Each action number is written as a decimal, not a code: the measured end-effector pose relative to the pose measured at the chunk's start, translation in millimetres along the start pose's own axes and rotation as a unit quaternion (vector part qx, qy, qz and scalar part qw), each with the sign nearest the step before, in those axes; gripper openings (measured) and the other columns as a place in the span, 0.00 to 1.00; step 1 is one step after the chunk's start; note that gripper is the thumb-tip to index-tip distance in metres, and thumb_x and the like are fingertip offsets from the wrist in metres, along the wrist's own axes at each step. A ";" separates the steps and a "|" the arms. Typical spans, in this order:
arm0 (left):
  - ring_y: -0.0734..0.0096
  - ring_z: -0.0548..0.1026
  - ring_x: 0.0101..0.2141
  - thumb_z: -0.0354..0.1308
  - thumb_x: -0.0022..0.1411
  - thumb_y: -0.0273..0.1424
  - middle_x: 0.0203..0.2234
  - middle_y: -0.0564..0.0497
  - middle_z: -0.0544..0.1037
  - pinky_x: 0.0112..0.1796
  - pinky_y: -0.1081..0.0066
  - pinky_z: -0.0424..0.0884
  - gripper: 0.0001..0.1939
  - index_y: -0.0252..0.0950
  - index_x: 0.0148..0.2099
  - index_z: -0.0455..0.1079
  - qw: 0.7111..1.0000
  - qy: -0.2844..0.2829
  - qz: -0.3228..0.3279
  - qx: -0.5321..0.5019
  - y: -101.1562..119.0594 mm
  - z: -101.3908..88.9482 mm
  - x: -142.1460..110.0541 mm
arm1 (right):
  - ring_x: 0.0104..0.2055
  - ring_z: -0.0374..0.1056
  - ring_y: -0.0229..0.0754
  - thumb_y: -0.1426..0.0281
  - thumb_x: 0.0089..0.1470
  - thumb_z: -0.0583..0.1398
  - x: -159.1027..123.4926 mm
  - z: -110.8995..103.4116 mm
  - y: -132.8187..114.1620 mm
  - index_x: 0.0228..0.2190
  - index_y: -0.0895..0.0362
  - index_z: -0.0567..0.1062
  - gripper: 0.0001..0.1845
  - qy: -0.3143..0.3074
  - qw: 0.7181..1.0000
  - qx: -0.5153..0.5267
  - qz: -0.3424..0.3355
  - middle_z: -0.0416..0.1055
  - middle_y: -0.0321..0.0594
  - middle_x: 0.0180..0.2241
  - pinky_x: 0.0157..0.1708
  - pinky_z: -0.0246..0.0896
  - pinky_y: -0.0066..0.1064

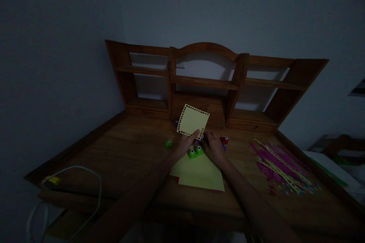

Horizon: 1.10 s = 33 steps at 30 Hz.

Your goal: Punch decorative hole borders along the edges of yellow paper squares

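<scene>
My left hand (186, 146) pinches the lower edge of a pale yellow square of paper (193, 120), thumb on top. Small shapes, some like hearts, are punched in rows along its borders. My right hand (213, 145) is curled close to the paper's lower right corner; what its fingers close on is hidden. Two green craft punches (195, 152) with round white-and-dark tops sit between my hands, over plain yellow sheets (199, 176). Another green punch (168, 144) stands left of my left hand. A red punch (224, 140) and a purple piece (224, 147) lie beside my right hand.
A wooden shelf unit (205, 81) stands along the back of the wooden desk (128, 155). On the right lie magenta and yellow punched paper strips (281, 163) with small scraps. A white cable (99, 182) loops over the left front edge near a yellow object (54, 180).
</scene>
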<state>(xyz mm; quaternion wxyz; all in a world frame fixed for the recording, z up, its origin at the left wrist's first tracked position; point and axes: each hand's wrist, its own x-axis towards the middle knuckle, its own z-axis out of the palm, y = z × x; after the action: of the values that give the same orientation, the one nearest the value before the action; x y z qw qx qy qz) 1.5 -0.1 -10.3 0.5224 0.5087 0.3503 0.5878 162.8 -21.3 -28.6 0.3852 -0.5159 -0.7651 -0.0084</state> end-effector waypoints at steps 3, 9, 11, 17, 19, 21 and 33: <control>0.62 0.76 0.39 0.63 0.55 0.44 0.35 0.47 0.79 0.41 0.66 0.72 0.18 0.36 0.43 0.73 1.000 0.003 0.015 0.016 -2.9 -1.9 3.5 | 0.45 0.67 0.51 0.64 0.58 0.57 4.5 -2.4 1.6 0.45 0.56 0.72 0.15 0.098 0.984 0.125 0.081 0.73 0.48 0.43 0.46 0.63 0.43; 0.63 0.75 0.30 0.65 0.54 0.43 0.25 0.49 0.76 0.35 0.66 0.73 0.17 0.36 0.38 0.73 0.999 0.009 0.010 0.032 -1.7 -2.8 5.3 | 0.29 0.73 0.43 0.52 0.47 0.66 8.5 2.5 14.7 0.43 0.56 0.74 0.27 0.052 0.846 0.473 0.241 0.76 0.37 0.29 0.34 0.70 0.35; 0.64 0.74 0.28 0.65 0.53 0.42 0.25 0.49 0.77 0.32 0.67 0.72 0.16 0.37 0.38 0.73 0.999 0.006 0.001 0.031 -2.6 -3.1 6.1 | 0.30 0.74 0.41 0.53 0.44 0.68 7.9 4.0 14.5 0.40 0.56 0.75 0.25 0.045 0.826 0.507 0.240 0.77 0.37 0.31 0.36 0.71 0.35; 0.61 0.77 0.40 0.66 0.53 0.36 0.40 0.44 0.79 0.42 0.66 0.72 0.16 0.35 0.43 0.74 0.998 0.001 0.049 0.050 -8.0 -4.3 9.7 | 0.32 0.76 0.43 0.57 0.44 0.69 7.0 1.2 5.5 0.41 0.53 0.73 0.24 0.053 0.823 0.517 0.229 0.78 0.38 0.33 0.38 0.71 0.36; 0.61 0.76 0.42 0.65 0.53 0.34 0.42 0.44 0.79 0.45 0.66 0.71 0.15 0.35 0.44 0.74 0.996 -0.005 0.062 0.060 -10.1 -4.5 10.2 | 0.33 0.76 0.43 0.57 0.44 0.69 7.0 0.2 4.2 0.41 0.53 0.72 0.24 0.053 0.829 0.507 0.231 0.79 0.38 0.33 0.38 0.71 0.37; 0.62 0.77 0.42 0.65 0.54 0.33 0.43 0.43 0.79 0.44 0.67 0.71 0.14 0.35 0.43 0.74 0.995 -0.004 0.064 0.072 -11.7 -4.5 10.2 | 0.33 0.76 0.43 0.57 0.43 0.69 7.4 0.3 4.5 0.41 0.53 0.72 0.24 0.059 0.836 0.496 0.228 0.79 0.37 0.32 0.38 0.71 0.37; 0.60 0.77 0.41 0.65 0.53 0.32 0.42 0.43 0.79 0.44 0.65 0.72 0.15 0.35 0.44 0.74 0.997 -0.014 0.047 0.058 -8.8 -3.2 6.2 | 0.33 0.75 0.44 0.57 0.44 0.69 8.2 1.1 4.3 0.39 0.53 0.72 0.22 0.061 0.861 0.461 0.207 0.78 0.38 0.32 0.35 0.71 0.36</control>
<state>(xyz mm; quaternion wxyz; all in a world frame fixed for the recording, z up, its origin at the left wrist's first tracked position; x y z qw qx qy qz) 1.0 8.2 -17.9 0.4684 0.5627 0.3522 0.5830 164.2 -12.4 -26.2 0.6174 -0.4245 -0.5325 0.3937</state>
